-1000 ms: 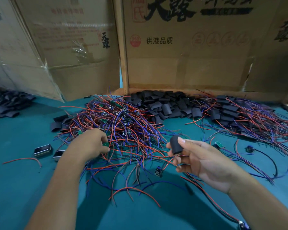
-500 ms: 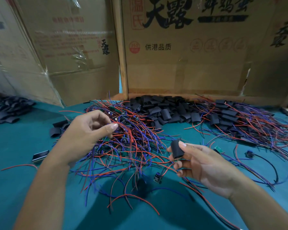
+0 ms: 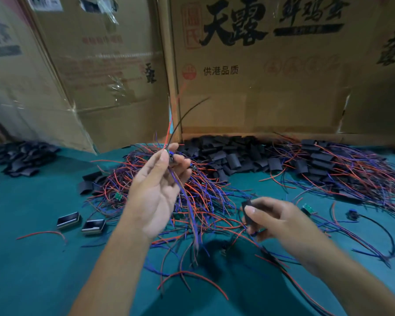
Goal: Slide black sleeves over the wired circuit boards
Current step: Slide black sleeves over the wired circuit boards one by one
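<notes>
The left hand point(image 3: 156, 190) pinches a wired circuit board point(image 3: 169, 153) aloft while the right hand point(image 3: 276, 222) grips a black sleeve point(image 3: 246, 212).

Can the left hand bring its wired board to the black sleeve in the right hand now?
Probably yes. The left hand pinches a wired circuit board raised above the wire pile; the right hand holds the black sleeve up, with open space between them.

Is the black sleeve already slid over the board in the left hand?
No, the right hand pinches the black sleeve low down, apart from the wired board that the left hand holds raised.
</notes>
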### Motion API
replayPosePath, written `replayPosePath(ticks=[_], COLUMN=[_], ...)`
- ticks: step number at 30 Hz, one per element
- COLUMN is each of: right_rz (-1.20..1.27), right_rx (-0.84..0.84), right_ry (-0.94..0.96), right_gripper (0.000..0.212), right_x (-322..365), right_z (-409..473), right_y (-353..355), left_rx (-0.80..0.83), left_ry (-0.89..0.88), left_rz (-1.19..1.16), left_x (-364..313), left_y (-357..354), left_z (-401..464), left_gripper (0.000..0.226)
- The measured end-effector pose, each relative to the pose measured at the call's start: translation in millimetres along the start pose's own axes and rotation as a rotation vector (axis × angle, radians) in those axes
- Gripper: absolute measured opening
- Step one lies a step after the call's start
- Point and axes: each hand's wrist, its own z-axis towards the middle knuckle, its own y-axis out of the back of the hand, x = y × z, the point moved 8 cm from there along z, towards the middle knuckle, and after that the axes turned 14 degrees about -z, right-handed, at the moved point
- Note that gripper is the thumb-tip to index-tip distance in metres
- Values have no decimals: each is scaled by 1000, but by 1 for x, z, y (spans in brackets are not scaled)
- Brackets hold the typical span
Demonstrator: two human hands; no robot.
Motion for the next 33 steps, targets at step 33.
replayPosePath(ticks=[33], right_rz=[546], right_rx=[438], right_ry=[-80], right_gripper=[35], right_x=[10], right_z=[-36], right_y=[-91], left_rx=[-131], left_ry=[-291], left_rz=[-35], left_x=[5], left_y=[0], left_z=[-10], left_gripper=[20])
